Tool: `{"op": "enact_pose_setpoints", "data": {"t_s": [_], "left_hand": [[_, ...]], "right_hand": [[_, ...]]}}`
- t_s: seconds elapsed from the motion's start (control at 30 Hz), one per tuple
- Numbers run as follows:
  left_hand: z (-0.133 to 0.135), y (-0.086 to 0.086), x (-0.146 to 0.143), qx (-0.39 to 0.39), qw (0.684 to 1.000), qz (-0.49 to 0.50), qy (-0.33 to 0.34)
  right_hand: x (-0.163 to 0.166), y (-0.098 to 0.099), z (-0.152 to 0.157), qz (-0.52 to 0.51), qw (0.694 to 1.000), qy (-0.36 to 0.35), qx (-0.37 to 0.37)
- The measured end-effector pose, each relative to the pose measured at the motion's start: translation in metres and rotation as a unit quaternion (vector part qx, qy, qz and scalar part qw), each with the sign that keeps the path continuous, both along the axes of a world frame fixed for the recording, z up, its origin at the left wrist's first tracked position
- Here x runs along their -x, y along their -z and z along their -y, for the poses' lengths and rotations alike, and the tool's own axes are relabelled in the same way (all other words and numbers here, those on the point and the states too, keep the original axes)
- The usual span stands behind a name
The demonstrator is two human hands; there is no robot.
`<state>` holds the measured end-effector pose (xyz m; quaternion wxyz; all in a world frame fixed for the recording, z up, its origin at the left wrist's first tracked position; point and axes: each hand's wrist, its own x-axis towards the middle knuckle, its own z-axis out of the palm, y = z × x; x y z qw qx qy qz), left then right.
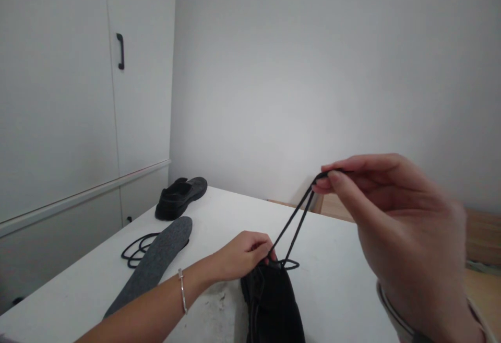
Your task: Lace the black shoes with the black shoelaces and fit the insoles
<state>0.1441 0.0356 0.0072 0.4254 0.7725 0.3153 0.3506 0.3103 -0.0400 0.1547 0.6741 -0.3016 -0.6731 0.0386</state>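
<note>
A black shoe (276, 301) lies on the table in front of me, its lower end cut off by the bottom of the view. From it a black shoelace (296, 221) runs up to the right in two taut strands. My right hand (395, 217), raised above the table, pinches the upper end of this lace between thumb and fingers. Low at the far end of the shoe, my left hand (248, 254) is closed, with thumb and finger on the lace where it meets the shoe. A small loop of lace sticks out right of those fingers.
On the white table (332, 270), a second black shoe (180, 197) sits at the far left corner. Nearer is a grey insole (162, 254), with a loose black lace (135, 251) beside it. White cupboard doors (141, 97) stand left; a wall rises behind.
</note>
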Motion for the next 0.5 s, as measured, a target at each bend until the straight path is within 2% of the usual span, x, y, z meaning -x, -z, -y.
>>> {"op": "enact_pose_setpoints", "data": {"t_s": [0.17,0.27,0.37,0.5], "left_hand": [[0.006,0.017,-0.007,0.018,0.999,0.028,0.007],[0.005,0.025,-0.016,0.009,0.999,0.025,-0.025],[0.003,0.027,-0.024,-0.005,0.998,0.015,-0.062],[0.000,0.024,-0.023,0.001,0.999,0.027,-0.029]], "right_hand": [[0.019,-0.022,-0.013,-0.037,0.997,-0.023,-0.067],[0.030,-0.032,-0.015,-0.035,0.994,-0.039,-0.095],[0.041,-0.039,-0.010,-0.013,0.992,-0.043,-0.115],[0.051,-0.044,-0.002,0.008,0.987,-0.043,-0.154]]}}
